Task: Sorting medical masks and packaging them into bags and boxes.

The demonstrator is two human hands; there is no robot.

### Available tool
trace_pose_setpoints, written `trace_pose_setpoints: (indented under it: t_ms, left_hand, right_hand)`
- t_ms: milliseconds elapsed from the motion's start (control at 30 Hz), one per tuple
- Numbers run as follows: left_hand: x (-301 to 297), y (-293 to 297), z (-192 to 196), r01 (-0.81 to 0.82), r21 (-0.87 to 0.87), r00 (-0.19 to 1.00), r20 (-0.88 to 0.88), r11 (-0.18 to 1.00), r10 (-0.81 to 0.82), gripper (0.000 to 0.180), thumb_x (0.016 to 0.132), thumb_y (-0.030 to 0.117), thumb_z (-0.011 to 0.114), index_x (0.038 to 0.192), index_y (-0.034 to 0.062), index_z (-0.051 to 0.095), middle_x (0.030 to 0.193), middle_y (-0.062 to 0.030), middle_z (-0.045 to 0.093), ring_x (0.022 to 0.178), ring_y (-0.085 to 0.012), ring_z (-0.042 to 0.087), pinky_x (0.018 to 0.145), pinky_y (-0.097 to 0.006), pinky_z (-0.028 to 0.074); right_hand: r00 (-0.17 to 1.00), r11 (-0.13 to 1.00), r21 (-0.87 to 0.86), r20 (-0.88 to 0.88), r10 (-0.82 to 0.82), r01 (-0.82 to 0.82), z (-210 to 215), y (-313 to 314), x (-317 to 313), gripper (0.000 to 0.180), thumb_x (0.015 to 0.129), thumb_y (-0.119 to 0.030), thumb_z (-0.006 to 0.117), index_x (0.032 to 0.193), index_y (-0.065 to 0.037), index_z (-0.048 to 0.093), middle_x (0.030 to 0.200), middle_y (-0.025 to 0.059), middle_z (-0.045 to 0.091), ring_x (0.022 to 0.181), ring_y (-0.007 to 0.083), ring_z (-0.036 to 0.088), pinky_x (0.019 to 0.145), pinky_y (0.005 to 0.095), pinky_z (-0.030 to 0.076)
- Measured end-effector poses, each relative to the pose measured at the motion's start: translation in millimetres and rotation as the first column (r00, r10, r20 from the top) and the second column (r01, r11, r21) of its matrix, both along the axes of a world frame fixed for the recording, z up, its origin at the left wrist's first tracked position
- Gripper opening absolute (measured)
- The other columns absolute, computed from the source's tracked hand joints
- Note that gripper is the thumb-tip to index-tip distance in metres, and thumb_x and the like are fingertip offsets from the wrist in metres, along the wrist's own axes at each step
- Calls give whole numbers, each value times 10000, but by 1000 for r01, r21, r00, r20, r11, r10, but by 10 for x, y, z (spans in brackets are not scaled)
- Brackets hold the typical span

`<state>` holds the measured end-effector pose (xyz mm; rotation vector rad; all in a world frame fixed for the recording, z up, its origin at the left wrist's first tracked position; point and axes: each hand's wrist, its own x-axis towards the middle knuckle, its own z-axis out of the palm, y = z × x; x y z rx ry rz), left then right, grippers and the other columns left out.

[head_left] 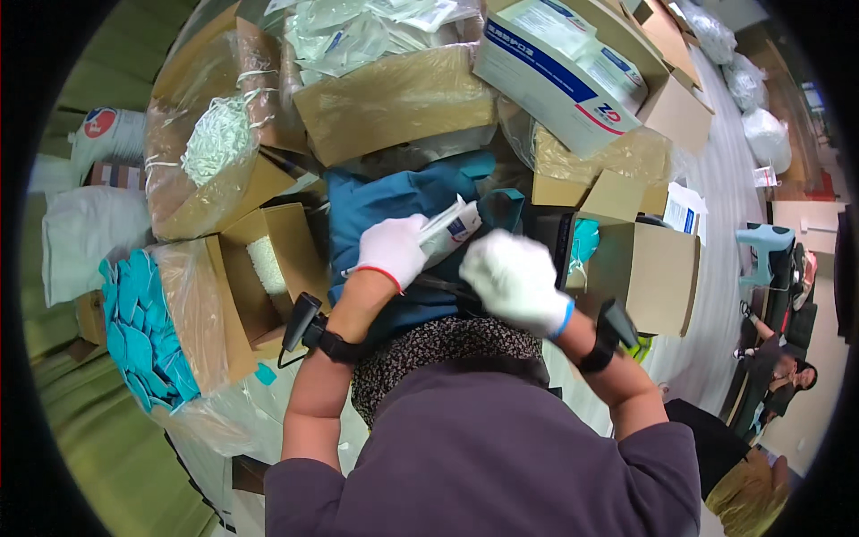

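My left hand (392,246), in a white knit glove with a red cuff, is closed round a small stack of white printed plastic packets (455,224). The stack points up and to the right, over a dark teal cloth (369,199) spread in front of my lap. To its right is my right hand (517,276), in a white glove with a blue cuff. Motion blurs that hand, so its fingers and anything in them cannot be made out. It is apart from the packets. A black device is strapped to each wrist.
Open cartons surround me: teal masks (148,336) at left, white cords (220,141) at upper left, clear packets (367,40) at the back, and a white printed box (559,76) at upper right. An open carton (649,277) stands at right. Another person (777,371) is at far right.
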<state>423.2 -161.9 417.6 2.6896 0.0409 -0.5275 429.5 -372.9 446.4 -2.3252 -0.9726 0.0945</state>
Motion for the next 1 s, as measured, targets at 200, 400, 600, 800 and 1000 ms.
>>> trace_pose_setpoints:
  t_ms: [200,400,600,800,1000]
  left_hand:
    - [-220,-153,-139,36,47,994,103,998,-41,215,851,207,613,1052,130,612,840,-140,691,808,-360,680,685,-480,527]
    - [-370,-179,-28,79,165,954,275,983,-122,166,823,122,575,984,97,608,803,-77,693,737,-253,698,625,-402,549]
    - [-390,42,38,-171,312,821,570,935,-40,337,809,122,579,1142,105,629,843,-40,660,759,-224,652,651,-369,519]
    - [-390,8,-346,-181,483,867,490,856,-93,265,817,160,581,1064,80,637,792,-21,636,716,-188,629,621,-347,494]
    - [-420,-328,-573,-148,516,821,540,844,-186,180,793,165,583,910,39,634,712,-46,611,681,-190,607,602,-351,461]
  right_hand:
    - [988,952,-304,126,86,-44,-656,-65,-520,286,746,-87,603,1029,-70,573,929,91,564,823,255,607,614,404,499]
    - [968,845,-520,-251,-8,-128,-338,-64,-376,438,718,-34,628,1147,-68,546,1012,146,582,843,329,651,673,440,536]
    - [618,996,-37,-786,23,-84,-403,-639,-320,482,728,55,631,1200,-32,581,1071,113,645,872,205,659,771,342,544]
    - [74,831,277,-958,277,482,-157,-601,-599,372,864,-90,732,1176,-28,540,1058,45,561,857,117,570,785,285,507]
    - [125,938,20,-992,-25,346,-2,-190,-465,325,913,-191,664,1144,-4,533,901,26,562,713,107,571,693,254,473]
